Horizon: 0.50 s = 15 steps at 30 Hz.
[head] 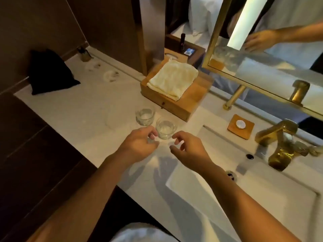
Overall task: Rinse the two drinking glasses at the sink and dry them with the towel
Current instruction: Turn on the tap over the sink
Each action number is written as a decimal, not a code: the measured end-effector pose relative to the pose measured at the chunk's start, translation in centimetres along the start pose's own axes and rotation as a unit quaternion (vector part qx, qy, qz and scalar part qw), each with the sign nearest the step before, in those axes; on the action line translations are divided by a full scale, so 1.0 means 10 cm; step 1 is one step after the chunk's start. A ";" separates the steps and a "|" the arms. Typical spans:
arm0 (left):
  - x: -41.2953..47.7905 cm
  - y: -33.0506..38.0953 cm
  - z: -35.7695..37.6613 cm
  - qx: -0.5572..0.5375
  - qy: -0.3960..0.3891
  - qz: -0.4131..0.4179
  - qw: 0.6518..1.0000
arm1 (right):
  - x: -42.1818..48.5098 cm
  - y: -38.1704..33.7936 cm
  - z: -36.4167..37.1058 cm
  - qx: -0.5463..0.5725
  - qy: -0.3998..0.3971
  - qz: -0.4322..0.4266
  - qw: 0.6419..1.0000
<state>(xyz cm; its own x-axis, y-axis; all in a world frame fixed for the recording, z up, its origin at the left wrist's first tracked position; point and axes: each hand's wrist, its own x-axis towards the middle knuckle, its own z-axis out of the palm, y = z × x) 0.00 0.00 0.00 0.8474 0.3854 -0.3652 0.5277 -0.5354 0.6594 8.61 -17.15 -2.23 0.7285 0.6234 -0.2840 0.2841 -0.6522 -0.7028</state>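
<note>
On a pale marble vanity counter point(97, 109) left of the sink basin point(227, 198), two short faceted drinking glasses stand upright close together: the far glass point(145, 116) and the near glass point(166, 129). A person's left hand point(139, 144) and right hand point(187, 147) hover just short of the near glass, fingers loosely curled and apart, holding nothing. Both glasses look thick, rigid, breakable and likely slick when wet; grasping around the sidewall seems safest. A folded cream towel point(173, 78) lies on a wooden box point(190, 102) behind. No legible writing or brand shows.
</note>
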 end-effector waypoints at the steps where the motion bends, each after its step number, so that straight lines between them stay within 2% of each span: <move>1: 0.07 0.01 -0.02 0.014 -0.004 0.015 1.000 | 0.07 -0.03 0.01 -0.002 0.010 0.000 1.000; 5: 0.30 0.14 -0.02 0.074 -0.026 0.049 0.996 | 0.17 0.11 0.05 -0.054 0.070 0.004 0.996; 9: 0.57 0.45 0.26 0.116 -0.069 0.129 0.982 | -0.01 0.43 -0.14 -0.056 0.127 0.087 0.986; 12: 0.65 0.77 0.68 0.138 -0.139 0.182 0.964 | -0.36 0.76 -0.40 -0.049 0.168 0.149 0.973; 15: 0.66 1.00 1.11 0.168 -0.182 0.221 0.943 | -0.73 1.13 -0.65 -0.037 0.183 0.255 0.949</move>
<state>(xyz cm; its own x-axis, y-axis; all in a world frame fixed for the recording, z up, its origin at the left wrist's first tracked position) 11.54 -11.17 -3.11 0.9204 -0.1834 -0.3452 0.0538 -0.8151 0.5768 10.50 -31.86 -3.87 0.9467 0.0352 -0.3201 -0.1308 -0.8663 -0.4821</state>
